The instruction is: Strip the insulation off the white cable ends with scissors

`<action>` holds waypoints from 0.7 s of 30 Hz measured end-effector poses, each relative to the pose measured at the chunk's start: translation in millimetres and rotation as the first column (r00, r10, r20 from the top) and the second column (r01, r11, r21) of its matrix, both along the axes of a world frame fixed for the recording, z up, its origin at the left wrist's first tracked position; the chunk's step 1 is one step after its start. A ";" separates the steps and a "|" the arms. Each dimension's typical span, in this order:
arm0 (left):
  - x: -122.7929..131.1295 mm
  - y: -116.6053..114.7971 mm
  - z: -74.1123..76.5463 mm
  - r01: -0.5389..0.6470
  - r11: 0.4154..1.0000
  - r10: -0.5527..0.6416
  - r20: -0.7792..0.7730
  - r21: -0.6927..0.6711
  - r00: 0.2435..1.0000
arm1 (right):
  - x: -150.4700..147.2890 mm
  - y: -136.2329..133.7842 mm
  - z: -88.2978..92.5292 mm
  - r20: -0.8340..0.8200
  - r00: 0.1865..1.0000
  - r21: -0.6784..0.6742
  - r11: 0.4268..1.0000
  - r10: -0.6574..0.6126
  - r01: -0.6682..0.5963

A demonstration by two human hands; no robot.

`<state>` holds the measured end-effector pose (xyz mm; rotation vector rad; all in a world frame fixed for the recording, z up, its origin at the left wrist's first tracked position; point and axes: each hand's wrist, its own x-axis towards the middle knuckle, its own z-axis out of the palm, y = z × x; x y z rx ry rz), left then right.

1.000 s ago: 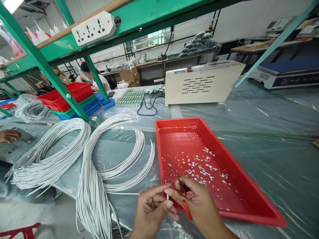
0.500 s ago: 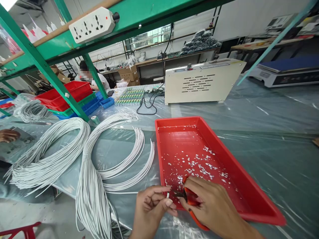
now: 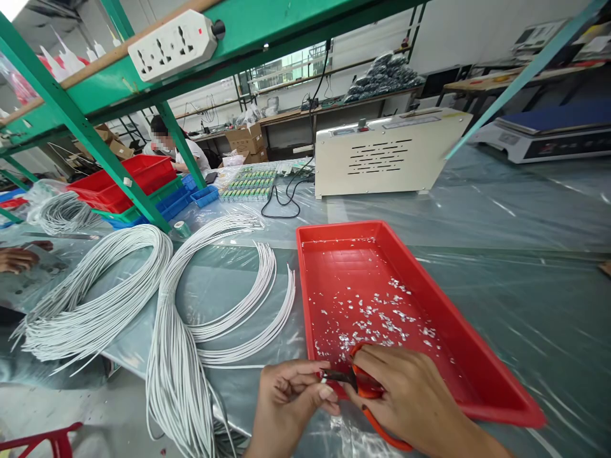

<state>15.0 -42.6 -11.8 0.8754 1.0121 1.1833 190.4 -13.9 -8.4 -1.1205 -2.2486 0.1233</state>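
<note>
Between thumb and fingers, my left hand (image 3: 294, 397) pinches the end of a white cable (image 3: 324, 380) at the near left corner of a red tray. My right hand (image 3: 405, 391) is wrapped round orange-handled scissors (image 3: 367, 385), whose dark blades reach the cable end. Small shiny scraps (image 3: 377, 318) are scattered over the floor of the red tray (image 3: 420, 273). Left of the tray, white cables (image 3: 179, 369) lie in a large curved bundle, with their far ends fanned out on the table.
Another coil of white cables (image 3: 100, 292) lies at the left, near a person's hand (image 3: 18, 259). A beige machine (image 3: 382, 159) stands behind the tray. Red bins (image 3: 124, 181) are stacked at the back left, under a green frame (image 3: 86, 133). Another person (image 3: 191, 152) sits beyond.
The scissor blades have moved left and up onto the cable end held in my left hand. The orange handles have shifted slightly. At the far left, more of the other person's hands shows.
</note>
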 end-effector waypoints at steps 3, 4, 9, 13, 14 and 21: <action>0.7 0.5 -0.2 0.004 1.000 -0.004 0.034 -0.007 0.999 | 0.4 -0.1 0.8 -0.001 1.000 0.029 1.000 -0.001 0.001; 0.8 0.5 -0.3 0.007 1.000 -0.007 0.042 -0.008 0.999 | 0.5 -0.1 1.0 0.003 1.000 0.036 0.999 0.000 0.000; 0.3 -0.2 -0.5 0.025 0.999 -0.023 0.060 -0.027 0.998 | 1.9 -0.1 2.4 0.023 1.000 0.053 0.999 0.003 -0.004; -1.0 0.8 1.8 0.040 0.998 -0.037 0.070 -0.055 0.997 | 3.1 0.8 3.4 0.026 1.000 0.111 0.994 -0.006 0.003; -1.3 1.4 2.6 0.048 0.997 -0.044 0.073 -0.058 0.996 | 3.0 1.4 3.6 0.029 1.000 0.128 0.992 -0.008 0.004; -1.8 2.9 1.6 0.054 0.997 -0.047 0.111 -0.057 0.993 | 1.5 4.1 4.9 0.047 0.999 0.156 0.988 -0.006 -0.002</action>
